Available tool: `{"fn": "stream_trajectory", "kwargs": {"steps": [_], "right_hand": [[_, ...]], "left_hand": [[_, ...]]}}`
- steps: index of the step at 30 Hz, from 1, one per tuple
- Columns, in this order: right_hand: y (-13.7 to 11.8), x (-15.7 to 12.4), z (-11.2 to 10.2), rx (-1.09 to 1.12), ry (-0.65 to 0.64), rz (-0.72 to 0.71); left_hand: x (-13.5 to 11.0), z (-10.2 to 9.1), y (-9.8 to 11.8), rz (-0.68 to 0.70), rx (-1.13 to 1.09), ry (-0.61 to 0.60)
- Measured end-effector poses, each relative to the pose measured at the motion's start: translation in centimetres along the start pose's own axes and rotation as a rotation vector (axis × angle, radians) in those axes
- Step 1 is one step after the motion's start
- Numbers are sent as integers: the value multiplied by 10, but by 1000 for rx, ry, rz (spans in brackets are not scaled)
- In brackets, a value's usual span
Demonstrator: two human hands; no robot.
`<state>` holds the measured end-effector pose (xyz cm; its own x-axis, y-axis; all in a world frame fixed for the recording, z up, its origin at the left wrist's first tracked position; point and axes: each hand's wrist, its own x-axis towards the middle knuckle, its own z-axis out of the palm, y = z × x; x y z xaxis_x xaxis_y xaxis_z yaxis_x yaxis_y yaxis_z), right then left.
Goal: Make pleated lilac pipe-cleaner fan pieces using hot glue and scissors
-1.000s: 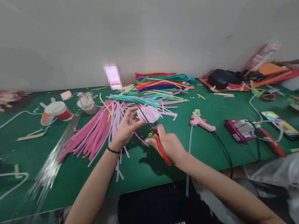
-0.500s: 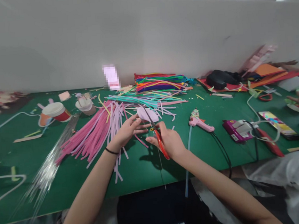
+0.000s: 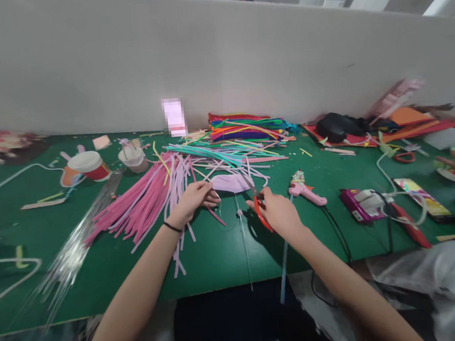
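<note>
Lilac piece (image 3: 232, 183), mid-frame, sits pinched at its left end by the left hand (image 3: 194, 200), seemingly for steadiness against scissors (image 3: 260, 210) the right hand (image 3: 282, 213) grips.

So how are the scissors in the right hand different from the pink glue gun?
The scissors have red handles and thin, dark blades, while the glue gun has a chunky pink body.
The scissors are held in the right hand, but the glue gun lies on the green table, with no hand on it.
The scissors have no cord, while the glue gun has a dark one.
Both have a part to grip.
</note>
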<state>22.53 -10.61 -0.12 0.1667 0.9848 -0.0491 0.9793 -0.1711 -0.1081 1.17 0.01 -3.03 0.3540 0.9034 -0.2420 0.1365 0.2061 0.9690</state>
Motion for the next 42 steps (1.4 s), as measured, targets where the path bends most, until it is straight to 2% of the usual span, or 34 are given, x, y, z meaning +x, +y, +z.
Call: {"fn": "stream_trajectory", "kwargs": {"steps": [5, 14, 20, 24, 28, 31, 36, 42], "right_hand": [[6, -2, 5, 16, -15, 25], [9, -2, 2, 77, 18, 27], [17, 1, 5, 46, -29, 83], [19, 5, 3, -37, -95, 67], [11, 6, -8, -155, -43, 111], [4, 6, -17, -155, -45, 82], [-2, 14, -18, -12, 43, -42], [-5, 55, 8, 261, 104, -239]], "left_hand": [[2, 2, -6, 63, 162, 97], [8, -7, -11, 138, 478, 209], [7, -17, -4, 200, 580, 289], [7, -31, 5, 253, 546, 275], [9, -42, 5, 258, 443, 242], [12, -43, 3, 223, 359, 235], [11, -42, 5, 159, 260, 221], [4, -42, 10, 129, 234, 208]]}}
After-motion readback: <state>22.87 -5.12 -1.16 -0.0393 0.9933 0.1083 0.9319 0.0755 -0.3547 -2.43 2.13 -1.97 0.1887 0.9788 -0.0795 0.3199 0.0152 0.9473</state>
